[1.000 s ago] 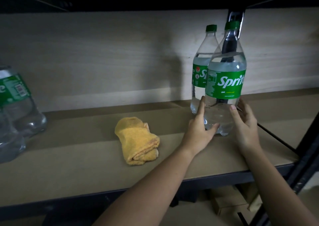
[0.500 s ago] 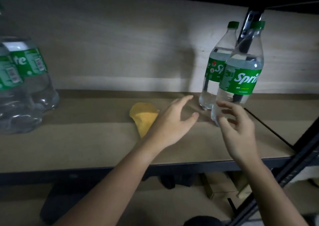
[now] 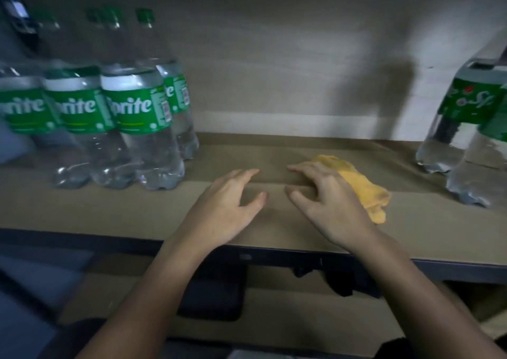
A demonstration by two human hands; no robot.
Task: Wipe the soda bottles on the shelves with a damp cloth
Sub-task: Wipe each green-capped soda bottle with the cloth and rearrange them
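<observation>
Empty-fingered hands (image 3: 227, 210), cloth (image 3: 365, 191) beside.

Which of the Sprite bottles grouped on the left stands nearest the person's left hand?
The rightmost front-row bottle, label reading "prite" with a barcode, stands nearest the left hand; the other bottles stand further left or behind it.

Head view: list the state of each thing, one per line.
Yellow cloth: bunched, lying on the shelf, not gripped.
Left bottle group: upright, capped.
Right bottles: upright, tops out of frame.
Left hand: open, holding nothing.
Right hand: fingers loosely curled, in front of the cloth.
</observation>
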